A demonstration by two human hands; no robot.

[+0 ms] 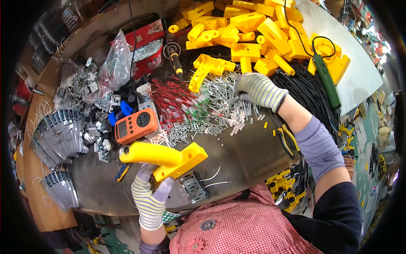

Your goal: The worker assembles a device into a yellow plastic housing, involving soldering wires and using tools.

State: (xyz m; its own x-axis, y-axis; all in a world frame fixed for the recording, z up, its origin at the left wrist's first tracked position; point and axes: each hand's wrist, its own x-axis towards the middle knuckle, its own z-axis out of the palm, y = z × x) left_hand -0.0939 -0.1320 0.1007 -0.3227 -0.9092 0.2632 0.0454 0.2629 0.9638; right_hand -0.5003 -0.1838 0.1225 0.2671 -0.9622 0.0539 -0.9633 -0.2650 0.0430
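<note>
Left hand (150, 199), gloved, clamped on yellow plastic housing (165, 158) above near tabletop (249, 156) edge. Housing likely light, rigid, smooth; grip at angled stub. Right hand (259, 89) fingers curled into screw pile (220, 99), pinch not visible. Orange meter (136, 125) nearby.

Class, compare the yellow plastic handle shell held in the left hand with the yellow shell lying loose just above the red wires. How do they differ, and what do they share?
The held shell is gripped in the gloved left hand, lifted above the bench near the person; the loose shell lies untouched on the bench beside the screws. The held one looks larger, being nearer the camera. Both are yellow, L-shaped plastic mouldings.
</note>
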